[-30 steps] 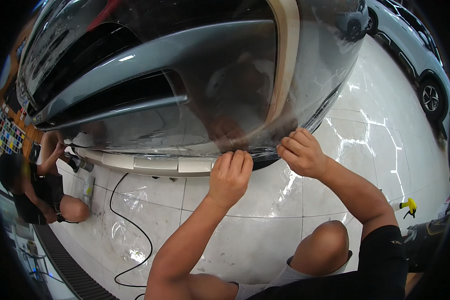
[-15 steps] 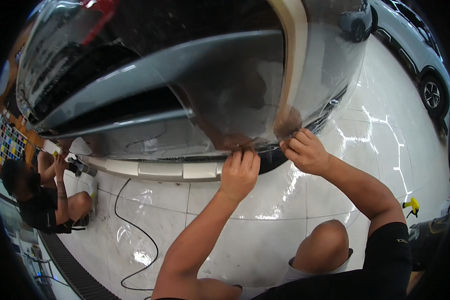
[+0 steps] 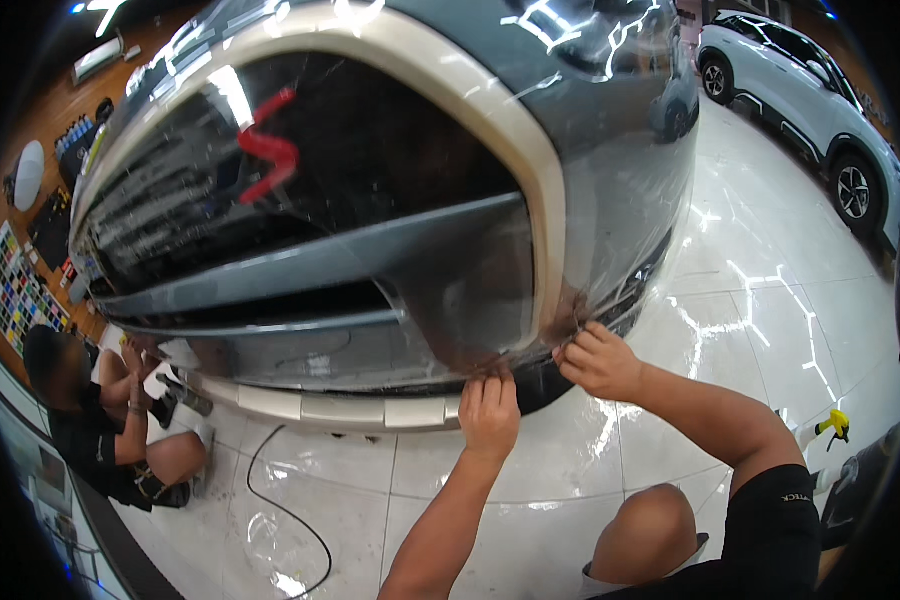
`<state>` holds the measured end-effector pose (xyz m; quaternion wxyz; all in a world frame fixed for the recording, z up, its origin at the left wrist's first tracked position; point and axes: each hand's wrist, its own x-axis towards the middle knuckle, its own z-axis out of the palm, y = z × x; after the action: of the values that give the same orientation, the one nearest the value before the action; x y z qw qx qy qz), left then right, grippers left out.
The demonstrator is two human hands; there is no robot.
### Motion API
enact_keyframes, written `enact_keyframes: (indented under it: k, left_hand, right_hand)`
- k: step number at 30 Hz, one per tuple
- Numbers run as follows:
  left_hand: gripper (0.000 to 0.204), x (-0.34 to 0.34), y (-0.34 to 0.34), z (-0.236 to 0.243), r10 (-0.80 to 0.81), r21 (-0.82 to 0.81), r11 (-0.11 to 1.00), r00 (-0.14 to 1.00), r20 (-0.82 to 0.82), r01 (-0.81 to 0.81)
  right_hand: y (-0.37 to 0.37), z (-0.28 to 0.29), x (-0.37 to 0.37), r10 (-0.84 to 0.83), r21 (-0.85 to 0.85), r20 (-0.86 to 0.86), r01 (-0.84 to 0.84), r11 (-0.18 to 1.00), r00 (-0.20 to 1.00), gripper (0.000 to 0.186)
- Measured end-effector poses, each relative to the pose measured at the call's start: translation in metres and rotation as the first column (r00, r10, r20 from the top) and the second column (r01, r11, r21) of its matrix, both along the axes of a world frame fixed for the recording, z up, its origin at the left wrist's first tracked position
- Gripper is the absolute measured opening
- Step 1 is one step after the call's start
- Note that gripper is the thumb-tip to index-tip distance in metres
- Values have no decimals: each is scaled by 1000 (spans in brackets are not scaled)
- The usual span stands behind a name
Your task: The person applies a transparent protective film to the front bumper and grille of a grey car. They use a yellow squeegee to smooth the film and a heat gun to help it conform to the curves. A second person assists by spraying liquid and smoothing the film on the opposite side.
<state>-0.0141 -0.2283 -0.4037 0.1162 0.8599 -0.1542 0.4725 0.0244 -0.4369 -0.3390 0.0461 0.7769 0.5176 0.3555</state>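
A car bumper (image 3: 270, 355) in grey with a dark, glossy panel fills the middle, covered by wet, wrinkled clear film (image 3: 460, 310). At its lower edge, my left hand (image 3: 490, 410) has its fingers bent together on the film's rim. My right hand (image 3: 600, 362) pinches the film a little farther right, near the bumper's corner. Both fingertips are partly hidden against the dark lower edge. Below runs a pale beige trim strip (image 3: 340, 410), left of my left hand. A beige curved band (image 3: 545, 200) frames the dark panel, which bears a red mark (image 3: 270, 150).
A co-worker (image 3: 100, 420) squats at the bumper's far left end, hands raised to it. A black hose (image 3: 285, 510) lies on the wet tiled floor (image 3: 530, 465). A light blue car (image 3: 800, 110) stands at right. A yellow-headed spray bottle (image 3: 832, 428) is by my right arm.
The view has tilted upward, bringing in more of the car's front and the room. Both hands stay at the film's lower edge, still gripping it.
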Motion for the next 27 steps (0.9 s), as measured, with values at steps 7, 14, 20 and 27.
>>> enact_keyframes:
  k: [7,14,20,27]
  left_hand:
    - [17,1,-13,-13,-33,-219,975,999,13,35]
    - [15,-7,-6,-19,-53,-264,962,995,80,72]
    - [11,2,-7,-22,-87,-269,957,992,87,107]
    - [15,-4,-7,-19,-94,-292,951,995,40,102]
  right_hand:
    - [4,-11,-8,-17,37,22,16,999,1000,9]
    - [14,-4,-20,-18,-35,-19,18,999,1000,11]
    - [12,-4,-7,-93,-126,-38,88,988,995,23]
    - [12,-12,-3,-98,-115,45,102,988,994,31]
